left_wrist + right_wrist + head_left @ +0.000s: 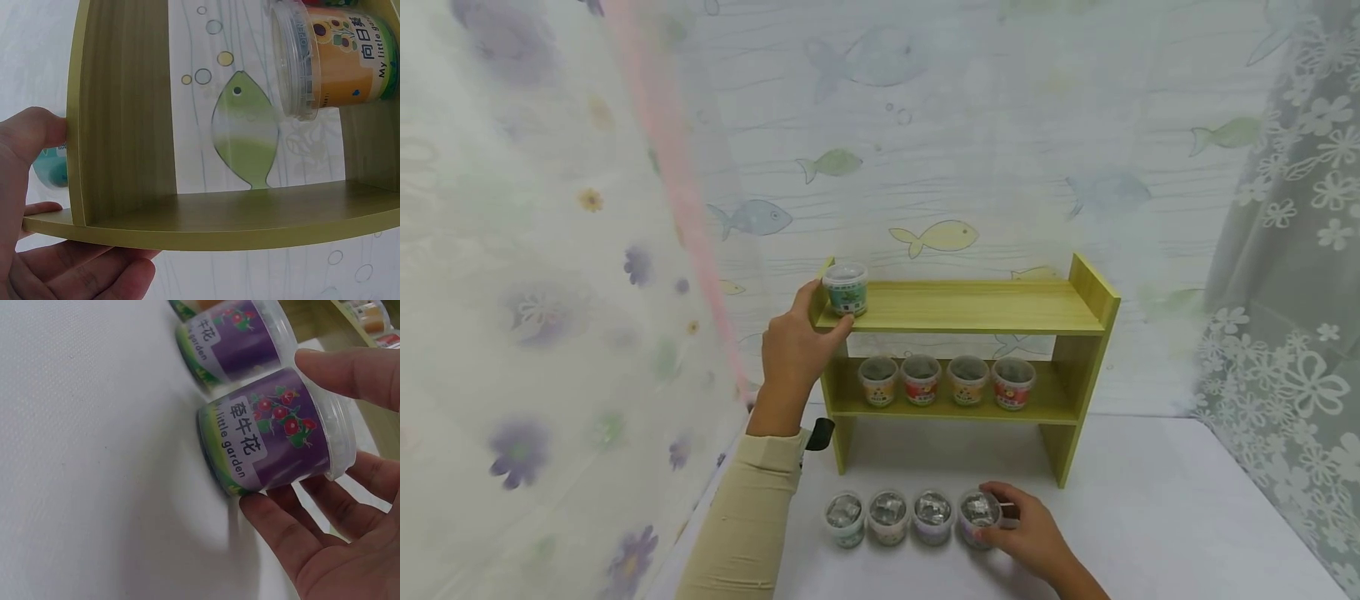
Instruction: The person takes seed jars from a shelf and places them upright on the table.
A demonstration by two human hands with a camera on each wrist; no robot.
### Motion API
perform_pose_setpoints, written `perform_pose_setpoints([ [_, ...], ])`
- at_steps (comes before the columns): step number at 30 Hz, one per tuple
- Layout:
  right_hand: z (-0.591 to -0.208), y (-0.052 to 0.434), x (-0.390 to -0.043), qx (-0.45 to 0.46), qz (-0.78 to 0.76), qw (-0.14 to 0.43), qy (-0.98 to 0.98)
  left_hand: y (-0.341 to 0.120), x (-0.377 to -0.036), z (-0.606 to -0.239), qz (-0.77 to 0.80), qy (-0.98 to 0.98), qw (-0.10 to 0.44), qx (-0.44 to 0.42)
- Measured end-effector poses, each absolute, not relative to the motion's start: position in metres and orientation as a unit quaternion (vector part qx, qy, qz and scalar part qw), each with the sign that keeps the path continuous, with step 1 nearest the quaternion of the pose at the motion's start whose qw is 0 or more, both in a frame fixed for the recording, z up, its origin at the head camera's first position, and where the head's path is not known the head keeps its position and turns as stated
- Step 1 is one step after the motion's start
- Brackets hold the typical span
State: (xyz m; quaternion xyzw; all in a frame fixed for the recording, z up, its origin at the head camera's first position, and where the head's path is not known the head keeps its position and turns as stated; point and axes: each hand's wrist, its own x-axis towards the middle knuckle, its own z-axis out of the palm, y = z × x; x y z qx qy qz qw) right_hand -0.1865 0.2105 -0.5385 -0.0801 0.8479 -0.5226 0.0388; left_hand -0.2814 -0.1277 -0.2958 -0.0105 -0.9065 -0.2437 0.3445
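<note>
My left hand (793, 346) grips the front left corner of a yellow-green wooden shelf (970, 310). Its thumb (45, 128) lies at the upper board's front edge, while the other fingers are curled outside the side panel (250, 240). Just above the thumb stands a clear-lidded cup with a teal label (847, 292), on the top board. On the white table, my right hand (1028, 529) holds a purple-labelled cup (269, 434) printed with red flowers, thumb by its rim and fingers along the opposite side. A second purple cup (240, 344) sits beside it.
Left of the held cup, more lidded cups (845, 518) continue the row in front of the shelf. Several cups with orange and red labels (921, 381) line the middle board. Patterned curtains (512, 292) hang left, right and behind.
</note>
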Motion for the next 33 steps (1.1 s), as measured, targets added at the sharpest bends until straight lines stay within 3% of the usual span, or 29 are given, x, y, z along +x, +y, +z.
perform_pose_setpoints([
  [18,-0.543,0.209,-0.187,-0.092,-0.542,0.051,0.834,-0.128,-0.281,-0.297,-0.243,-0.906,0.346,-0.009],
  [33,-0.508,0.208,-0.191,-0.133,-0.506,0.0,0.852,-0.128,-0.282,-0.298,-0.243,-0.908,0.342,-0.005],
])
